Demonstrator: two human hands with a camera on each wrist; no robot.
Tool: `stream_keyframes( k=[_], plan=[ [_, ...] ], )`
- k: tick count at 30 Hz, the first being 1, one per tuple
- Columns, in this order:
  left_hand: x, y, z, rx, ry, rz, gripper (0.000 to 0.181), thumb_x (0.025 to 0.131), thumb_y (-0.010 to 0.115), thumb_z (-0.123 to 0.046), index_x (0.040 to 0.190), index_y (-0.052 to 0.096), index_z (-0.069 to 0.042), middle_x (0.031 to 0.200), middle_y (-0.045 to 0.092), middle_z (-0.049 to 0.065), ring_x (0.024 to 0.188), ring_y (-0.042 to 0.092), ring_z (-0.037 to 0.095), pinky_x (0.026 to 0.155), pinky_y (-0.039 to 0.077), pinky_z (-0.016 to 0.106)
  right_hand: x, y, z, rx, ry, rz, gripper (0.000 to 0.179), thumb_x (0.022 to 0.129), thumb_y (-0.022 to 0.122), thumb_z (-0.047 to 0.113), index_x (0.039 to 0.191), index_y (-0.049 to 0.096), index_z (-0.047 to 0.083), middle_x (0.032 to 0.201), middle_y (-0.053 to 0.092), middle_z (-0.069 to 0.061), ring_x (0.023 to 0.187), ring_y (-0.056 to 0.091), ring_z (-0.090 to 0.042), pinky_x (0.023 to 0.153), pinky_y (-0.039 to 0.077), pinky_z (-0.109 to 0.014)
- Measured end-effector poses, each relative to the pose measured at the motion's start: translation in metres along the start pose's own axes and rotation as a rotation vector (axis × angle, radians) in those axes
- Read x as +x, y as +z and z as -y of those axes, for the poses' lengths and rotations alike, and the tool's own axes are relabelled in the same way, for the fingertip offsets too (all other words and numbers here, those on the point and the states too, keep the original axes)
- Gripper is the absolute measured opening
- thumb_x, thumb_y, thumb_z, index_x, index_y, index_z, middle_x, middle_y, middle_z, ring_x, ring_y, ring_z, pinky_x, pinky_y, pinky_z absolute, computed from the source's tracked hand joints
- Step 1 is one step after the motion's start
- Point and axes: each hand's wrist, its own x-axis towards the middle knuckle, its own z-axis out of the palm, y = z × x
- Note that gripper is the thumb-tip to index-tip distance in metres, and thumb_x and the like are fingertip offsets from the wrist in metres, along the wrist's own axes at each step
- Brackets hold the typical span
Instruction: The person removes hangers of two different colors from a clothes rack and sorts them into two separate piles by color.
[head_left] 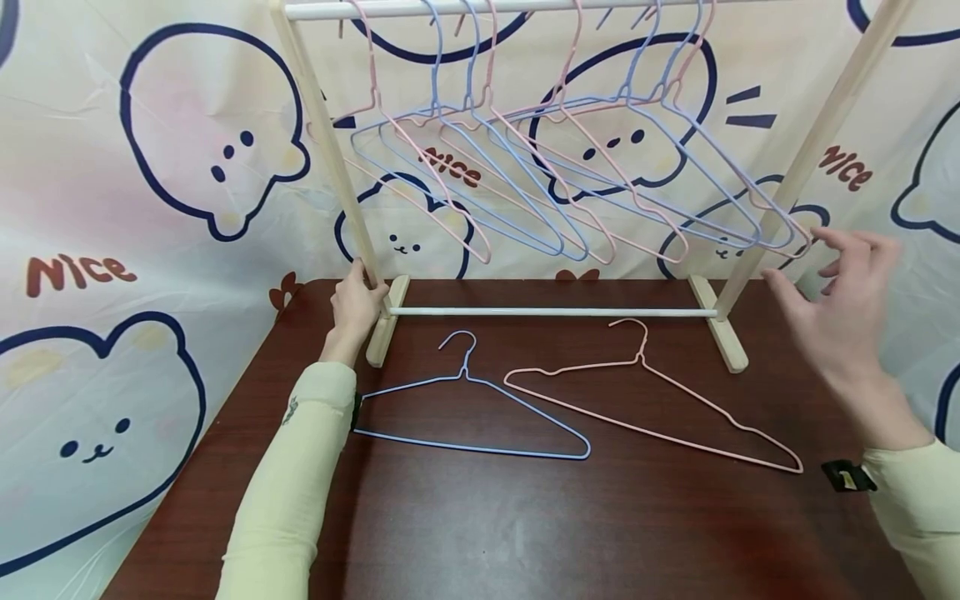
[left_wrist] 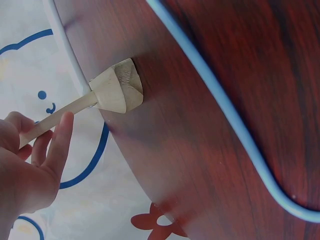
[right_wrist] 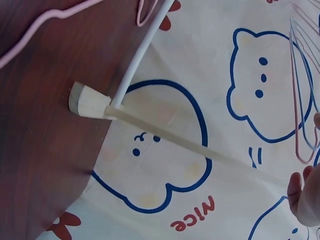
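Note:
My left hand (head_left: 355, 307) grips the lower part of the left wooden post (head_left: 335, 167) of a clothes rack. In the left wrist view its fingers curl about that post (left_wrist: 80, 105), just above the foot (left_wrist: 112, 92). Beside the right post (head_left: 813, 125), my right hand (head_left: 847, 312) is raised with thumb and index finger apart. Its index fingertip is at the lower corner of the rightmost pink hanger (head_left: 801, 254); I cannot tell whether they touch. Several pink and blue hangers (head_left: 558, 242) hang from the rack's top bar (head_left: 405, 8).
A blue hanger (head_left: 480, 451) and a pink hanger (head_left: 660, 435) lie flat on the dark brown table (head_left: 480, 533), before the rack's lower white bar (head_left: 555, 312). A printed cloth (head_left: 210, 167) with cartoon bears hangs behind and at the sides.

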Motion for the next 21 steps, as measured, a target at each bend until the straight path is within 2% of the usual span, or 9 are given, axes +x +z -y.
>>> stream_keyframes(
  k=[4, 7, 10, 12, 14, 16, 21],
  plan=[
    [-0.001, -0.001, -0.001, -0.004, -0.003, 0.004, 0.031, 0.099, 0.055, -0.021, 0.127, 0.049, -0.007, 0.115, 0.066, 0.021, 0.102, 0.066, 0.042, 0.089, 0.054, 0.055, 0.007, 0.000, -0.001, -0.019, 0.003, 0.002, 0.072, 0.074, 0.080, 0.003, 0.140, 0.050, 0.002, 0.122, 0.021, 0.025, 0.094, 0.032, 0.011, 0.083, 0.026, -0.007],
    [-0.001, -0.001, -0.001, -0.005, -0.002, 0.004, 0.031, 0.099, 0.055, -0.021, 0.127, 0.049, -0.007, 0.115, 0.065, 0.021, 0.101, 0.066, 0.042, 0.089, 0.054, 0.054, 0.011, 0.001, -0.005, -0.030, 0.013, 0.037, 0.079, 0.071, 0.081, 0.001, 0.143, 0.048, 0.006, 0.125, 0.024, 0.023, 0.107, 0.043, -0.009, 0.094, 0.030, -0.018],
    [-0.001, -0.001, 0.000, 0.000, -0.001, 0.005, 0.031, 0.099, 0.055, -0.020, 0.126, 0.049, -0.006, 0.115, 0.065, 0.022, 0.101, 0.066, 0.042, 0.090, 0.053, 0.055, 0.015, 0.004, -0.010, -0.047, 0.010, 0.084, 0.084, 0.071, 0.083, 0.001, 0.146, 0.045, 0.008, 0.126, 0.045, 0.000, 0.119, 0.039, -0.035, 0.098, 0.031, -0.037],
    [-0.001, -0.001, 0.000, -0.001, -0.002, 0.004, 0.031, 0.099, 0.055, -0.021, 0.126, 0.049, -0.006, 0.115, 0.065, 0.022, 0.102, 0.066, 0.042, 0.090, 0.053, 0.055, 0.018, 0.007, -0.013, -0.061, 0.005, 0.112, 0.088, 0.071, 0.085, 0.002, 0.147, 0.042, 0.010, 0.128, 0.047, -0.020, 0.116, 0.038, -0.041, 0.095, 0.030, -0.041],
    [0.000, -0.001, 0.000, -0.005, -0.004, 0.003, 0.031, 0.099, 0.055, -0.020, 0.126, 0.049, -0.006, 0.115, 0.065, 0.022, 0.102, 0.065, 0.042, 0.090, 0.053, 0.055, 0.021, 0.009, -0.015, -0.078, 0.001, 0.137, 0.090, 0.072, 0.086, 0.003, 0.149, 0.040, 0.011, 0.130, 0.042, -0.032, 0.110, 0.039, -0.040, 0.090, 0.030, -0.036],
    [0.000, -0.001, 0.000, -0.006, -0.006, 0.002, 0.031, 0.099, 0.055, -0.020, 0.126, 0.049, -0.006, 0.115, 0.065, 0.022, 0.102, 0.065, 0.042, 0.090, 0.053, 0.055, 0.023, 0.012, -0.016, -0.087, 0.001, 0.152, 0.091, 0.073, 0.085, 0.003, 0.150, 0.038, 0.013, 0.130, 0.045, -0.031, 0.101, 0.042, -0.033, 0.086, 0.029, -0.027],
    [0.000, 0.000, 0.000, 0.001, -0.003, 0.000, 0.031, 0.098, 0.055, -0.021, 0.126, 0.050, -0.007, 0.113, 0.065, 0.022, 0.101, 0.065, 0.042, 0.090, 0.053, 0.056, 0.025, 0.015, -0.015, -0.090, -0.017, 0.156, 0.081, 0.079, 0.080, 0.001, 0.148, 0.041, 0.014, 0.121, 0.053, -0.028, 0.085, 0.039, 0.005, 0.074, 0.025, -0.008]
  ],
)
